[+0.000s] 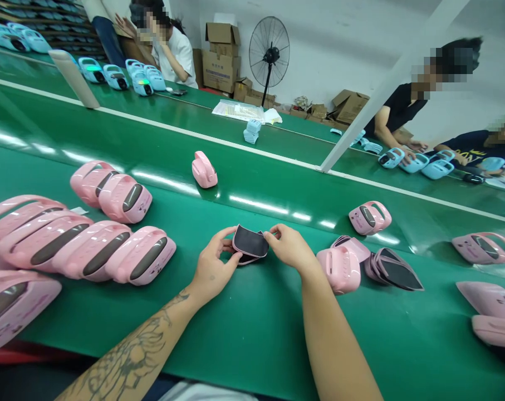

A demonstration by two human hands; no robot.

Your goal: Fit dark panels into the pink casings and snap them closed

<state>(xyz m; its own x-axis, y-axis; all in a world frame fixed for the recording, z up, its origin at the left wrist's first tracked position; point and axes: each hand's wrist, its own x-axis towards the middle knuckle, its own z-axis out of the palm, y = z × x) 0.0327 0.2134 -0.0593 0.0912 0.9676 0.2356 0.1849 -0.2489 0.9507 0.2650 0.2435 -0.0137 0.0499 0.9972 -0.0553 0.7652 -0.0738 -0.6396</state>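
Near the middle of the green table, my left hand point(212, 264) grips the left edge of a curved pink-rimmed panel point(250, 243) with its dark inner face turned up. A second such piece shows just beneath it. At the top right corner of the panel, the fingers of my right hand point(292, 245) are pinched together; whether they hold one piece or both is hidden. Close to my right forearm sits a pink handled casing point(339, 270). Beside that lies a stack of similar dark-faced panels point(396, 270).
Pink casings with dark windows point(141, 256) crowd the left side. A single pink casing point(204, 170) rests beyond my hands, and another point(369, 217) stands at right. A white post point(361, 117) rises from the strip. Across the table, people handle blue casings point(390, 158).
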